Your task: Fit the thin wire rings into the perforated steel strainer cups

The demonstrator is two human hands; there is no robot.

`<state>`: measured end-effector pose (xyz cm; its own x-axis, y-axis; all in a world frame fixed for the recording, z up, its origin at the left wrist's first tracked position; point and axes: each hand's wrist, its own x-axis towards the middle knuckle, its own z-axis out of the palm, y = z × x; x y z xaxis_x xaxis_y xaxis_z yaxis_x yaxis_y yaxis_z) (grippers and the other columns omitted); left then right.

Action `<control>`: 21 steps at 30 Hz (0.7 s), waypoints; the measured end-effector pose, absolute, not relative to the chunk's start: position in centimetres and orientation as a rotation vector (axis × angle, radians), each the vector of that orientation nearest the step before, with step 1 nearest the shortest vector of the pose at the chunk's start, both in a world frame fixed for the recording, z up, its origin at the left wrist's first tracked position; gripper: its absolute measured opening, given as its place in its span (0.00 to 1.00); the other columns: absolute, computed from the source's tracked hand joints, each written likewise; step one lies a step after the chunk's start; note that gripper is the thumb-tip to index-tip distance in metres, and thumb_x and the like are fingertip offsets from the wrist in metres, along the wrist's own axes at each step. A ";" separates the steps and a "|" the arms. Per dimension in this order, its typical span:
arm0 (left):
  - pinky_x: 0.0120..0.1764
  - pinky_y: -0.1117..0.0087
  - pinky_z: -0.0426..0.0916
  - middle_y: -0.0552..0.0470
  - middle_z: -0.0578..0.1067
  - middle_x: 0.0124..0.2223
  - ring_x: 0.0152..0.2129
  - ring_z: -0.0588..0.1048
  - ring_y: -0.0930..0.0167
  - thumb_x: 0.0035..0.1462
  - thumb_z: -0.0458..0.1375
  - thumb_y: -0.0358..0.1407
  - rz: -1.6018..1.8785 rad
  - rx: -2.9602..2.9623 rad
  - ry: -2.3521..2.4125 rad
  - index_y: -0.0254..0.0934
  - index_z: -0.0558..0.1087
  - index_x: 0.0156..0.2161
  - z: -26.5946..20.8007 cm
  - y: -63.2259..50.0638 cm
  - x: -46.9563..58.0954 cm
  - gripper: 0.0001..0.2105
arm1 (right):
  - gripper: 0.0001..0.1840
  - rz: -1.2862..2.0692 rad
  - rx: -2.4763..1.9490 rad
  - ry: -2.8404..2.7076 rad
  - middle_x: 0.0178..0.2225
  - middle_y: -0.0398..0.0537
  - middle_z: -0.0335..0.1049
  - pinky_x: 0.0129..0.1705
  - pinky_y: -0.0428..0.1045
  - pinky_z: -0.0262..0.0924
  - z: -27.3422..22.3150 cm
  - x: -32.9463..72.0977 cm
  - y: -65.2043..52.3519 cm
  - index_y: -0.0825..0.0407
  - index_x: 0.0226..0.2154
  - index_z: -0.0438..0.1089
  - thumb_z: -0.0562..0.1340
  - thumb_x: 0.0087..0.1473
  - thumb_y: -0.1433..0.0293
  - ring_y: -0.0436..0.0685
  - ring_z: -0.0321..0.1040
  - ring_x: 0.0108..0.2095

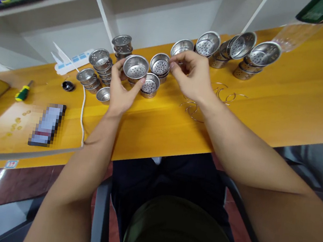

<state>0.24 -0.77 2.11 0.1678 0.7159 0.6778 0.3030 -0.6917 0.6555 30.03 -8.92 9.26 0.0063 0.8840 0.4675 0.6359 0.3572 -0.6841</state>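
My left hand (123,94) grips a shiny perforated metal cup (136,68) by its sides, thumb at the front right and fingers at the left. The cup is tilted with its open top towards me. My right hand (193,74) is closed, thumb and forefinger brought together in a pinch beside another perforated cup (160,63); what is between the fingertips is too small to make out. Below the held cup, a smaller perforated cup (150,84) sits on the table. Behind my right fingers stands one more cup (181,46), partly covered.
Several stacked cups (100,59) stand left, more stacks (261,54) right. Thin wire rings (192,110) lie by my right forearm. A phone (48,124), a screwdriver (24,92), a white cable (82,114) and a black round part (68,86) lie left. A clear bottle (297,35) stands back right.
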 end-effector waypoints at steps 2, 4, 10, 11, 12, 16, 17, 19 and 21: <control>0.84 0.32 0.74 0.40 0.74 0.84 0.85 0.74 0.42 0.63 0.74 0.82 1.465 2.176 0.957 0.54 0.66 0.81 2.2 -1.4 0.9 0.55 | 0.32 0.350 -1.332 -1.712 0.58 0.59 0.91 0.65 0.69 0.87 9.0 30.0 -8.7 0.41 0.67 0.86 0.65 0.86 0.35 0.76 0.88 0.61; 0.85 0.33 0.73 0.40 0.75 0.84 0.87 0.71 0.42 0.65 0.74 0.81 1.377 2.246 0.971 0.52 0.68 0.81 2.0 -1.8 1.4 0.55 | 0.31 0.376 -1.308 -1.720 0.55 0.57 0.91 0.63 0.67 0.88 9.0 30.0 -8.7 0.42 0.62 0.87 0.65 0.86 0.36 0.75 0.88 0.59; 0.81 0.31 0.76 0.35 0.79 0.80 0.81 0.79 0.43 0.67 0.78 0.76 1.293 2.204 0.998 0.46 0.69 0.80 0.4 -1.6 2.4 0.52 | 0.25 0.609 -1.229 -1.877 0.46 0.55 0.89 0.61 0.66 0.85 9.3 29.5 -9.5 0.45 0.51 0.86 0.75 0.78 0.41 0.73 0.85 0.54; 0.81 0.30 0.77 0.35 0.80 0.79 0.79 0.81 0.42 0.66 0.80 0.73 1.310 2.173 0.998 0.47 0.70 0.79 0.2 -1.6 2.6 0.51 | 0.25 0.633 -1.210 -1.902 0.44 0.54 0.88 0.60 0.65 0.85 9.2 29.4 -9.6 0.45 0.51 0.86 0.75 0.77 0.40 0.71 0.84 0.53; 0.80 0.30 0.78 0.34 0.80 0.78 0.78 0.82 0.42 0.65 0.82 0.71 1.326 2.146 0.998 0.48 0.71 0.78 0.2 -1.8 2.9 0.50 | 0.26 0.648 -1.195 -1.923 0.43 0.54 0.88 0.59 0.64 0.84 9.1 29.3 -9.6 0.45 0.51 0.86 0.75 0.77 0.40 0.70 0.84 0.51; 0.81 0.30 0.78 0.34 0.78 0.77 0.77 0.81 0.40 0.62 0.86 0.67 1.322 2.165 1.003 0.48 0.71 0.78 1.3 -2.6 2.8 0.51 | 0.30 0.635 -1.203 -1.946 0.44 0.54 0.89 0.57 0.64 0.83 8.9 29.3 -9.7 0.46 0.52 0.87 0.73 0.77 0.37 0.69 0.82 0.50; 0.82 0.30 0.77 0.34 0.78 0.76 0.77 0.81 0.39 0.61 0.86 0.67 1.305 2.198 1.011 0.47 0.72 0.77 2.0 -2.7 2.2 0.51 | 0.30 0.622 -1.226 -1.943 0.45 0.55 0.89 0.58 0.65 0.83 9.1 29.5 -9.7 0.46 0.53 0.88 0.72 0.78 0.37 0.70 0.82 0.50; 0.84 0.27 0.75 0.35 0.81 0.73 0.76 0.81 0.39 0.63 0.85 0.66 1.287 2.267 1.043 0.46 0.76 0.71 3.5 -2.4 0.1 0.44 | 0.28 0.591 -1.291 -1.941 0.48 0.56 0.91 0.59 0.66 0.84 9.9 30.5 -9.8 0.45 0.55 0.88 0.72 0.78 0.39 0.72 0.83 0.53; 0.84 0.27 0.76 0.40 0.85 0.65 0.72 0.84 0.41 0.66 0.83 0.61 1.325 2.292 1.105 0.46 0.80 0.61 5.0 -1.7 -3.2 0.32 | 0.23 0.569 -1.382 -1.980 0.52 0.59 0.92 0.60 0.67 0.83 11.0 32.0 -10.0 0.47 0.57 0.89 0.73 0.80 0.45 0.74 0.84 0.54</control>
<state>-3.18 -1.68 4.99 0.2898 0.7285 0.6207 0.4800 -0.6717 0.5643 32.01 -10.04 10.96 -0.2344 0.9363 0.2615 0.6550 0.3508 -0.6693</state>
